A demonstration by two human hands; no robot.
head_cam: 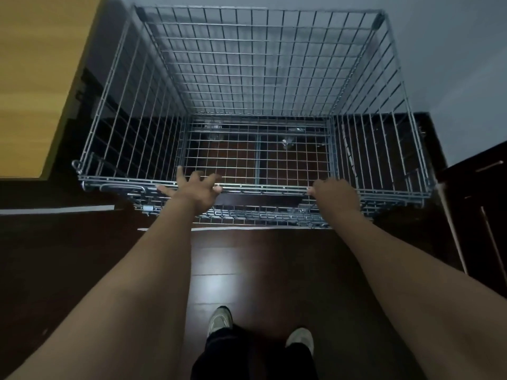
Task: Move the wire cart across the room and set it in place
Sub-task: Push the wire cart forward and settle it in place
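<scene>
A large silver wire cart (258,78) fills the upper half of the head view, seen from above, empty inside, its far side against a pale wall. My left hand (196,189) rests on the cart's near top rail with fingers spread apart, palm down on the wire. My right hand (336,194) has its fingers curled around the same rail, farther right. Through the mesh floor, caster wheels show faintly near the far end. Both my forearms reach forward from the bottom corners.
A light wooden surface (35,78) stands close at the cart's left side. Dark furniture (480,204) sits at the right, near the cart's corner. Dark glossy wood floor (247,270) lies under my shoes (219,320). A pale wall (452,64) runs behind and right.
</scene>
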